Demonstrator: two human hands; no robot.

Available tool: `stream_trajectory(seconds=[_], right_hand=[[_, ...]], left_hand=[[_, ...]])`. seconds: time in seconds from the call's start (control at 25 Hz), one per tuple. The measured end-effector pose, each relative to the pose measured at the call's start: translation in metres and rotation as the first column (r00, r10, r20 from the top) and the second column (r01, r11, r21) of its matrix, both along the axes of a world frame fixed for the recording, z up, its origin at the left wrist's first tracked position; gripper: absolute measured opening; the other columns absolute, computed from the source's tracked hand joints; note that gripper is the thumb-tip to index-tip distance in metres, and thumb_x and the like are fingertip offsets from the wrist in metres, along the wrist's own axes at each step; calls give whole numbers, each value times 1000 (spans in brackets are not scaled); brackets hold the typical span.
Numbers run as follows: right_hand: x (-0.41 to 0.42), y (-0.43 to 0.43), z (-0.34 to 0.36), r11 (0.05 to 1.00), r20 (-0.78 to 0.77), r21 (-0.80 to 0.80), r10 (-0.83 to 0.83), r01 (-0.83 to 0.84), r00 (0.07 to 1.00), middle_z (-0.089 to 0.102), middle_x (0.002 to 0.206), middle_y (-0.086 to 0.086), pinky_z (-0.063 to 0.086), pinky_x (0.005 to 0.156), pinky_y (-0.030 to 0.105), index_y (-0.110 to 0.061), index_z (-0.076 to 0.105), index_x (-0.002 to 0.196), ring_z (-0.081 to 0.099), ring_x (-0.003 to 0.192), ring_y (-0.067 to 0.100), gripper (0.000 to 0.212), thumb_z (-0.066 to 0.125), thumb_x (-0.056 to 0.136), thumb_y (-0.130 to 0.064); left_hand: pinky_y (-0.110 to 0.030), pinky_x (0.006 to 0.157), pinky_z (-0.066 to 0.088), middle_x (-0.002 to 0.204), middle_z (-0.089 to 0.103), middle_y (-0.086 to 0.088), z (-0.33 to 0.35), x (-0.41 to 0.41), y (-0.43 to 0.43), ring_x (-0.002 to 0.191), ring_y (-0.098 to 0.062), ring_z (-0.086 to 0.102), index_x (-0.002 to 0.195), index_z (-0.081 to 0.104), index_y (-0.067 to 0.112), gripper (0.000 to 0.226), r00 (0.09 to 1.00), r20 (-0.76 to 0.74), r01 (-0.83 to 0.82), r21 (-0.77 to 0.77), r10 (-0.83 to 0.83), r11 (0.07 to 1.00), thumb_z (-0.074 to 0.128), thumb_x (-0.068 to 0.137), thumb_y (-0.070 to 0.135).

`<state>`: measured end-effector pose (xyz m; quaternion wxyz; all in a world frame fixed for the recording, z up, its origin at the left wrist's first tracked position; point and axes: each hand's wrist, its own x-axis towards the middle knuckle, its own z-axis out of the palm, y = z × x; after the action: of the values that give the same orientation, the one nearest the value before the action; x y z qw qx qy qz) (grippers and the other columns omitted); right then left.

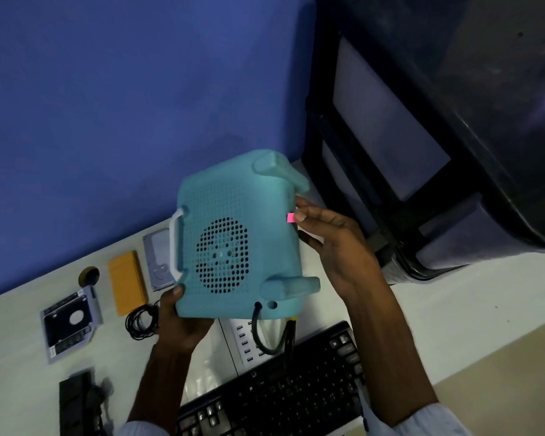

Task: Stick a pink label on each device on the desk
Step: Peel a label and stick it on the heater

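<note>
A black computer keyboard (274,391) lies at the near edge of the white desk (453,309). Above it, the left hand (180,322) grips the lower corner of a teal perforated plastic device (233,237), held clear of the desk. The right hand (334,243) pinches a small pink label (290,218) at the device's right side, seemingly touching it.

almost nothing was legible. the black keyboard (274,401) carried a small round emblem (253,373) on its upper edge (it looked like the hp mark, though blurred), and its key legends were pale specks too small to read. the drive caddy (68,322) bore a white sticker (53,351) with dark print at its near corner, also unreadable. the pink label (290,218), pinched by the right hand (337,247), showed a plain face, as did the back of the turquoise device (233,240) gripped by the left hand (183,322).
</note>
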<state>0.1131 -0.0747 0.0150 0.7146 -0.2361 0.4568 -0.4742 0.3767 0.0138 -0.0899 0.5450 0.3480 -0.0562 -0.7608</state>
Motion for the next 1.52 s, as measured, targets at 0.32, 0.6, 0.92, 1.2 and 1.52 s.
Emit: stream_trajectory(seconds=[0.32, 0.6, 0.92, 1.2, 1.52], right_hand=[[10, 14, 26, 999, -3, 13, 30, -30, 1000, 76, 111, 0, 52, 83, 19, -7, 72, 79, 70, 89, 9, 7, 70, 80, 0], [17, 21, 30, 997, -104, 64, -36, 42, 994, 77, 90, -2, 53, 68, 16, -11, 75, 75, 69, 77, 7, 7, 81, 73, -7], [20, 17, 22, 983, -98, 114, -131, 142, 987, 73, 84, -2, 54, 66, 23, -18, 60, 82, 68, 77, 12, 34, 87, 65, -6], [10, 18, 1, 985, -19, 71, -159, 160, 987, 69, 91, 1, 53, 70, 17, -13, 64, 102, 64, 78, 7, 21, 71, 85, -2], [10, 48, -27, 950, -276, 104, -256, 294, 926, 73, 96, -15, 52, 81, 22, -23, 71, 104, 66, 88, -4, 27, 62, 93, -46]], left_hand=[[-59, 114, 24, 149, 34, -34, 15, -21, -3, 140, -47, 31, 147, 28, -7, 52, 970, -239, 3, -196, -51, 981, 33, 103, 19], [-57, 113, 29, 149, 35, -32, 2, -20, 2, 140, -45, 32, 149, 28, -5, 53, 961, -254, 51, -237, -113, 970, 32, 104, 23], [-58, 111, 32, 147, 39, -32, -4, -18, 6, 138, -45, 36, 146, 32, -4, 52, 963, -243, 85, -123, -113, 989, 39, 102, 23], [-56, 111, 35, 144, 46, -26, -15, -6, 5, 134, -41, 43, 146, 36, 3, 54, 994, -81, 72, 14, -70, 997, 46, 98, 27], [-40, 82, 61, 128, 66, -11, 39, -28, -19, 114, -27, 65, 129, 60, 18, 69, 884, 467, -21, 12, 13, 1000, 79, 65, 35]])
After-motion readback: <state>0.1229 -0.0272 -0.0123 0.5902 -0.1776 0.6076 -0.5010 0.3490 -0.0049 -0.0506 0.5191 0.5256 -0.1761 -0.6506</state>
